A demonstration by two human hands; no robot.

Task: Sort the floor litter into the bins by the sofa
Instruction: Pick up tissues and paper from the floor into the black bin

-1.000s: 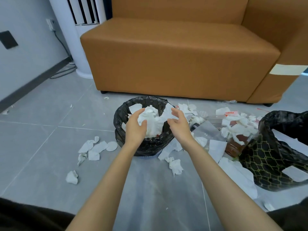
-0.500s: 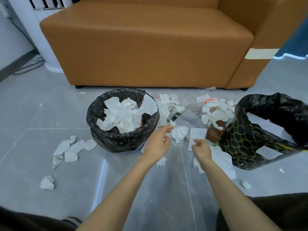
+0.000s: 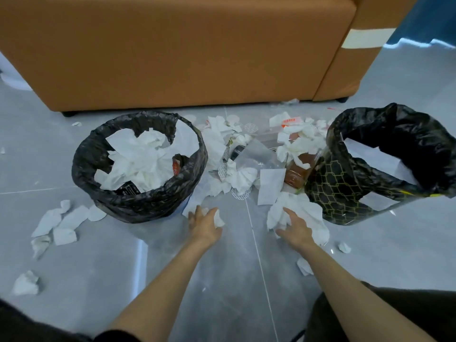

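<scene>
Both bare arms reach down to the grey floor (image 3: 222, 280) in front of the left bin (image 3: 98, 206), which stands black-lined and heaped with white tissue just before the sofa (image 3: 172, 50). The left grip (image 3: 204, 223), low at that bin's near right foot, has its fingers curled round a small white wad (image 3: 218, 218). The right grip (image 3: 293, 229), further right of the left bin, clutches a big crumpled sheet (image 3: 303, 208) that lies spread on the floor. That sheet touches the foot of the right bin (image 3: 330, 183), which has a black liner over a patterned wall and stands well right of the left bin. Between the two lies a pile (image 3: 241, 178) of tissues and clear wrappers with a brown bottle (image 3: 294, 175) at its right edge. Loose scraps (image 3: 61, 223) lie left of the left bin.
</scene>
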